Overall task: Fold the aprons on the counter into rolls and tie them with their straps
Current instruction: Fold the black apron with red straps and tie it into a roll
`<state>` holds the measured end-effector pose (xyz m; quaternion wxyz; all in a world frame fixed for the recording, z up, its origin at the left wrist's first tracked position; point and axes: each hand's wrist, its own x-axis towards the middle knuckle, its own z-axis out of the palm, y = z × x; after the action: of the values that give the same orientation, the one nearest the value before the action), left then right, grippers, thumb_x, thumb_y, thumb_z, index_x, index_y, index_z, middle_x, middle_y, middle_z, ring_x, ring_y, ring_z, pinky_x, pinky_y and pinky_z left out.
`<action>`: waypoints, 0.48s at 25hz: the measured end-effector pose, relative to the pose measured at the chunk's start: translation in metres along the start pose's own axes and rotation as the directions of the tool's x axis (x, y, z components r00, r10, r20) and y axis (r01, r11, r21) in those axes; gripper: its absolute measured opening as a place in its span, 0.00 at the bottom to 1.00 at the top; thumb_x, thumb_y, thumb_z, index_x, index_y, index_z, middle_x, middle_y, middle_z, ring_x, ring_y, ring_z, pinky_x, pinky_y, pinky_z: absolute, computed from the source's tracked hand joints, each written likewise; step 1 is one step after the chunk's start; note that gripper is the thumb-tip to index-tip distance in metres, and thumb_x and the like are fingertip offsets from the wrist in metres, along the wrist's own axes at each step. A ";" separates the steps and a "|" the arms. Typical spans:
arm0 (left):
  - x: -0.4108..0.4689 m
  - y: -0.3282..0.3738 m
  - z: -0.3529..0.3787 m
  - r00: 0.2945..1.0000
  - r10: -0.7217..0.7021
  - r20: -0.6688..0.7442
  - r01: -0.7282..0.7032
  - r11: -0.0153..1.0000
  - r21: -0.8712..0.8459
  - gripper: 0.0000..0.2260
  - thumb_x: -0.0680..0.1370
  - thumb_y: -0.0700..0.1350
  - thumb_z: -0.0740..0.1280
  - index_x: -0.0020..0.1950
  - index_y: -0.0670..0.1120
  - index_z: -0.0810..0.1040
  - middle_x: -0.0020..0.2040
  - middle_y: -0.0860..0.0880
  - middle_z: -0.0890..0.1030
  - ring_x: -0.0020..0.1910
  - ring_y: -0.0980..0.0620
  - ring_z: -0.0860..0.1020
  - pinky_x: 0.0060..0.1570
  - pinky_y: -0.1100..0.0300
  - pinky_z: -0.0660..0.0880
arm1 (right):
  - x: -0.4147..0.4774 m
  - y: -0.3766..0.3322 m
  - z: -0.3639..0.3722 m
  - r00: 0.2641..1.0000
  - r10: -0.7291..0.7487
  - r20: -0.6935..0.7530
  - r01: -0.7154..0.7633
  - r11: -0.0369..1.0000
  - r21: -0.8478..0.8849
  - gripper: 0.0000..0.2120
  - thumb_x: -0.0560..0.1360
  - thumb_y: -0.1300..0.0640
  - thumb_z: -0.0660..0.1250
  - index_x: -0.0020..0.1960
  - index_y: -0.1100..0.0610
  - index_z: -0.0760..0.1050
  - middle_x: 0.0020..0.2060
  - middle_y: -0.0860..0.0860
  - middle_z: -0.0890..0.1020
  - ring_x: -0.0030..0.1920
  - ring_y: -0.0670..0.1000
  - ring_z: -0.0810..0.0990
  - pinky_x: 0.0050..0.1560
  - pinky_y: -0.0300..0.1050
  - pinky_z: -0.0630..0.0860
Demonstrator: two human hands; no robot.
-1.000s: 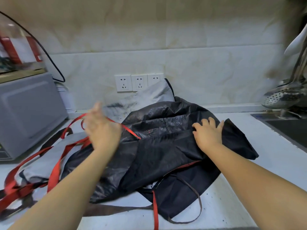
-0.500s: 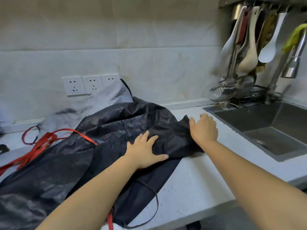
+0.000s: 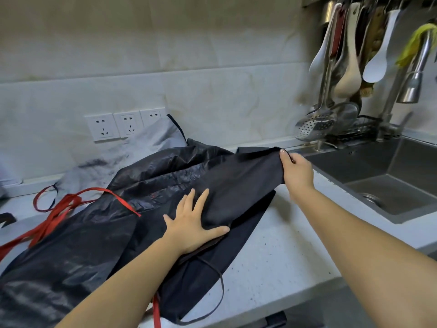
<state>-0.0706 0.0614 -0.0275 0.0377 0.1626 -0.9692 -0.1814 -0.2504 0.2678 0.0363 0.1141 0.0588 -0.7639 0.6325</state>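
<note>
A dark navy apron (image 3: 238,185) lies spread over a heap of glossy black aprons (image 3: 71,245) on the white counter (image 3: 279,252). My right hand (image 3: 296,172) pinches the navy apron's far right corner and holds it lifted off the counter near the sink. My left hand (image 3: 192,223) lies flat, fingers spread, pressing the apron's middle down. A dark strap (image 3: 217,287) loops out over the counter's front. Red straps (image 3: 59,209) trail off to the left. A grey apron (image 3: 146,147) leans against the wall behind the heap.
A steel sink (image 3: 383,181) sits right of the aprons, with a faucet (image 3: 411,86) above it. Ladles and a skimmer (image 3: 314,125) hang from a rail at the upper right. Three wall sockets (image 3: 125,125) are behind the heap.
My right hand has closed on the navy apron's corner and raised it toward the sink. The left hand has stayed flat on the cloth. The view has swung right from the microwave.
</note>
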 end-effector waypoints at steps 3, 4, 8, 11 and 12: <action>-0.012 -0.010 0.009 0.998 0.002 0.061 -0.006 0.998 0.065 0.49 0.61 0.81 0.58 0.74 0.70 0.36 0.79 0.58 0.37 0.78 0.53 0.37 0.68 0.26 0.42 | 0.016 -0.011 -0.006 0.986 -0.160 0.042 0.157 0.825 -0.543 0.23 0.78 0.40 0.58 0.40 0.59 0.74 0.34 0.54 0.76 0.38 0.58 0.74 0.35 0.46 0.66; -0.014 -0.013 0.010 0.994 0.000 0.107 -0.012 0.994 0.111 0.49 0.60 0.81 0.58 0.74 0.70 0.36 0.79 0.58 0.37 0.78 0.53 0.36 0.68 0.26 0.41 | 0.021 -0.009 -0.011 0.986 -0.150 0.068 0.155 0.709 -0.688 0.24 0.78 0.38 0.57 0.42 0.58 0.75 0.38 0.54 0.78 0.42 0.59 0.77 0.37 0.45 0.67; -0.008 -0.005 -0.010 0.956 -0.096 0.276 0.099 0.995 0.001 0.42 0.63 0.80 0.56 0.75 0.69 0.54 0.80 0.57 0.46 0.79 0.52 0.40 0.68 0.27 0.37 | 0.028 0.024 -0.024 0.984 0.167 0.058 -0.036 0.509 -0.860 0.23 0.78 0.38 0.58 0.49 0.58 0.76 0.48 0.56 0.80 0.50 0.59 0.78 0.42 0.45 0.69; 0.000 0.014 -0.022 0.991 -0.077 0.111 0.087 0.992 -0.088 0.30 0.71 0.75 0.53 0.68 0.64 0.71 0.77 0.56 0.61 0.77 0.52 0.53 0.69 0.29 0.42 | 0.025 0.038 -0.023 0.928 0.373 0.020 -0.191 0.520 -0.832 0.22 0.77 0.38 0.59 0.42 0.59 0.72 0.39 0.54 0.76 0.45 0.59 0.76 0.41 0.46 0.69; 0.001 0.020 -0.021 0.996 -0.017 0.083 0.021 0.999 -0.042 0.29 0.72 0.74 0.55 0.69 0.63 0.69 0.77 0.56 0.61 0.77 0.53 0.53 0.70 0.29 0.42 | 0.023 0.036 -0.024 0.921 0.390 0.006 -0.213 0.515 -0.830 0.23 0.77 0.38 0.59 0.40 0.58 0.71 0.36 0.54 0.74 0.42 0.58 0.75 0.40 0.45 0.69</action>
<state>-0.0750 0.0711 -0.0011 -0.0008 0.1631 -0.9642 -0.2091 -0.2788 0.2998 0.0124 -0.0580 -0.0740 -0.9732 0.2098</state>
